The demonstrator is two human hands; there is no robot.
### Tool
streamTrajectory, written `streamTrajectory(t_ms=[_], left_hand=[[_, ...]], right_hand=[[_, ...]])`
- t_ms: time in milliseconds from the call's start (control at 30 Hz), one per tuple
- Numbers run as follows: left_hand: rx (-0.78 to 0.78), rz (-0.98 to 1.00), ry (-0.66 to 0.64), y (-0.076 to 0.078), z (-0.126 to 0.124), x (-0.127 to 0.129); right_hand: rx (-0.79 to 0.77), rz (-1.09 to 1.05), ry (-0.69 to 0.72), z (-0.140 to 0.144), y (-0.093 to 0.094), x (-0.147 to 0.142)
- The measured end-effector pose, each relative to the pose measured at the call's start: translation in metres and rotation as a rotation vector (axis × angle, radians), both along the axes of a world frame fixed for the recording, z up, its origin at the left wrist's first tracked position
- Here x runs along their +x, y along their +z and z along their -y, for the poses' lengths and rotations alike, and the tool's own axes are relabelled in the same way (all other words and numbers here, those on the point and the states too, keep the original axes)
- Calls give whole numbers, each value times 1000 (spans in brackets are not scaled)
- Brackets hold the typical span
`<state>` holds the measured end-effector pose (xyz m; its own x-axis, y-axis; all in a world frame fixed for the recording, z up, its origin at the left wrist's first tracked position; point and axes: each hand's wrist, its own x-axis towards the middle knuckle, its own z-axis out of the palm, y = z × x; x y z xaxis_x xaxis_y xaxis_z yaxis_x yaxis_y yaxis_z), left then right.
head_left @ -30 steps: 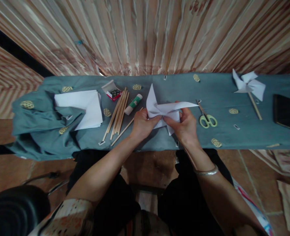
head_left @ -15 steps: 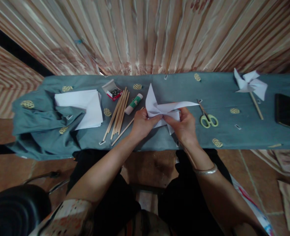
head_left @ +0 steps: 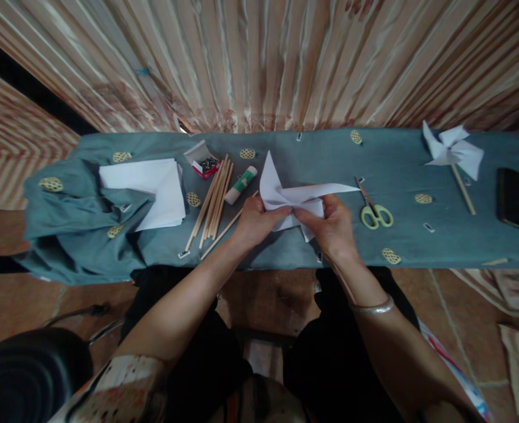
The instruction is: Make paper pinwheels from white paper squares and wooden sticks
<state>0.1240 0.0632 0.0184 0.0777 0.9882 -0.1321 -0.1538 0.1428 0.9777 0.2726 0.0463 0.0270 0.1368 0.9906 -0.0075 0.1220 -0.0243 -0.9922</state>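
Between my two hands is a white paper pinwheel with pointed, folded blades, held just above the cloth. My left hand grips its left side, thumb pressed near the middle. From the right, my right hand pinches it, its thumb meeting the centre beside the other thumb. The fingers under the paper are partly hidden. A single wooden stick lies close to my left hand. To the right of my right hand rest scissors with pale green handles, near the tip of one blade of the pinwheel.
On the cloth-covered table are a paper stack, a small open box of pins, several wooden sticks and a glue stick. Farther right lie a pinwheel on a stick and a black phone.
Both hands keep their hold on the paper pinwheel, almost unmoved. The view has shifted very slightly; nothing else visibly differs.
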Motion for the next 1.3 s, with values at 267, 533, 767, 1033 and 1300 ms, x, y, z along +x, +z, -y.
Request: streamTrajectory(t_ms=[267, 533, 767, 1033, 1300], left_hand=[[-40, 7, 21, -1, 2, 0], [-3, 46, 122, 9, -1, -19], [134, 166, 540, 40, -21, -93], [273, 304, 736, 63, -19, -157], [288, 352, 818, 67, -23, -168]], right_hand=[[-11, -29, 46, -1, 0, 0], [-33, -165, 78, 2, -2, 2], [66, -30, 2, -5, -16, 12], [137, 359, 11, -8, -40, -1], [420, 658, 271, -59, 1, -81]])
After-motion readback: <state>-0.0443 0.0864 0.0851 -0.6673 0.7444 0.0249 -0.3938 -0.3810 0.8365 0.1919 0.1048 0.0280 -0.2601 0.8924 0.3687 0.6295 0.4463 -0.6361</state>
